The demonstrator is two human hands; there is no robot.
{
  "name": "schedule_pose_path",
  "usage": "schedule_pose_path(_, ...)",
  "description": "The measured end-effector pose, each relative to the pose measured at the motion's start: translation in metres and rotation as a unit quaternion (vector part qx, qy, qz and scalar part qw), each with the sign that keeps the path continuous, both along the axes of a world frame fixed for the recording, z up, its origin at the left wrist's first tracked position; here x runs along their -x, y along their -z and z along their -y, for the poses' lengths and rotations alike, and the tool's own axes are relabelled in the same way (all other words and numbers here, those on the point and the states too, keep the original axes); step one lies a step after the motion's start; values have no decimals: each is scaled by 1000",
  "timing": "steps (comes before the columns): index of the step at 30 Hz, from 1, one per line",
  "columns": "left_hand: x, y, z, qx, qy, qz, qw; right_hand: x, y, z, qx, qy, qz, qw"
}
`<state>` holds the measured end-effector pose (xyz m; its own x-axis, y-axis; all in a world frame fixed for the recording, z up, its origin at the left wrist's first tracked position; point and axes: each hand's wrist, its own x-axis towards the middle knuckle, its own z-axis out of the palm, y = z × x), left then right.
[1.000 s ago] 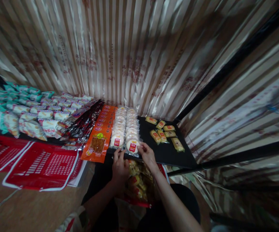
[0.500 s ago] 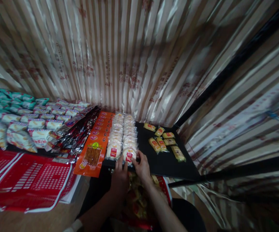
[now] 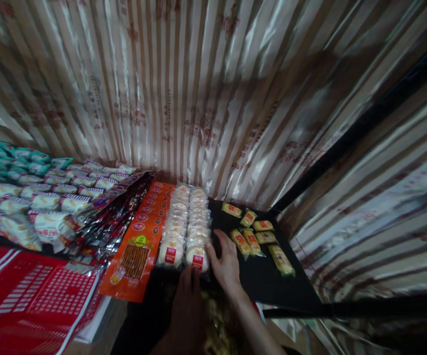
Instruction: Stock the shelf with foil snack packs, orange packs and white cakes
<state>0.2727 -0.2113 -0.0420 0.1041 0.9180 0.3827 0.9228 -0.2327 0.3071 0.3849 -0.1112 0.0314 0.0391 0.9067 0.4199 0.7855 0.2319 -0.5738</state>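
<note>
Two rows of round white rice crackers (image 3: 172, 231) in clear wrappers with red labels lie on the black shelf. My left hand (image 3: 190, 296), dim in shadow, has its fingers stretched forward at the front edge of the nearest wrapped rice cracker (image 3: 195, 255) in the right row. Beside that row's right side is my right hand (image 3: 225, 264), its thumb and fingers apart and the thumb close against the wrappers. Neither hand is wrapped round a packet.
Left of the crackers lies an orange snack packet (image 3: 134, 246), then dark red packets (image 3: 121, 222) and several white snack bags (image 3: 47, 202). Small yellow packets (image 3: 252, 241) are scattered on the black shelf (image 3: 258, 281). A red basket (image 3: 58, 286) stands lower left. A striped curtain hangs behind.
My right hand has moved up along the right side of the cracker row and opened. My left hand has drawn slightly back toward the front edge. The view has shifted slightly.
</note>
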Motion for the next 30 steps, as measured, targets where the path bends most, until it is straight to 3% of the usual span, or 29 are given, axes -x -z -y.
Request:
schedule_pose_path(5,-13,1,-2,19,-58,16,998,16,-31,-91,2,-151,150,977)
schedule_pose_path(10,-25,22,-9,26,-90,-2,996,30,-28,-154,135,-115,267,947)
schedule_pose_path(14,-30,29,-17,53,-104,-5,993,27,-19,-168,166,-109,287,937)
schedule_pose_path(19,-37,15,-25,78,-115,12,990,22,-9,-175,141,-134,281,940)
schedule_pose_path(23,-37,-7,-29,42,-137,26,989,21,-4,-178,125,-138,264,946)
schedule_pose_path(26,-31,-22,-30,6,-115,19,993,21,-1,-179,110,-142,243,953)
schedule_pose_path(30,-22,-28,-29,-33,-90,-3,995,22,-1,-180,78,-140,209,965)
